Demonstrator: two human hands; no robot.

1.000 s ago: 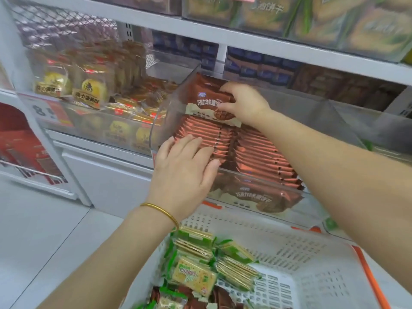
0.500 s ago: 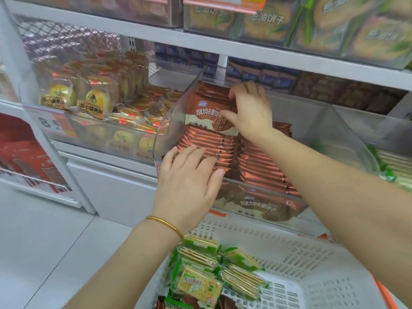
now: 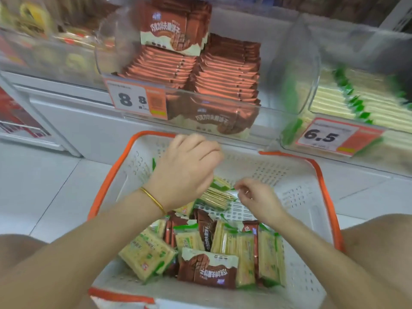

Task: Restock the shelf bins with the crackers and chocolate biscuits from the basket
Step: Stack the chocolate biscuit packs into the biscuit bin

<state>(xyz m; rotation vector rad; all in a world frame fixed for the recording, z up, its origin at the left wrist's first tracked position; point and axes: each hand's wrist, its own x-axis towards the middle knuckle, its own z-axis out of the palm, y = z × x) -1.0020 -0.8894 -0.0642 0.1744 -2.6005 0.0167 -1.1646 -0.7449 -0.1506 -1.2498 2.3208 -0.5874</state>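
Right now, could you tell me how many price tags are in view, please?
2: the 8.8 tag on the chocolate biscuit bin, the 6.5 tag on the cracker bin. Blurred left bins may hide more.

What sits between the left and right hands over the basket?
Head view: green-wrapped cracker packs lie between the left hand and right hand, inside the basket.
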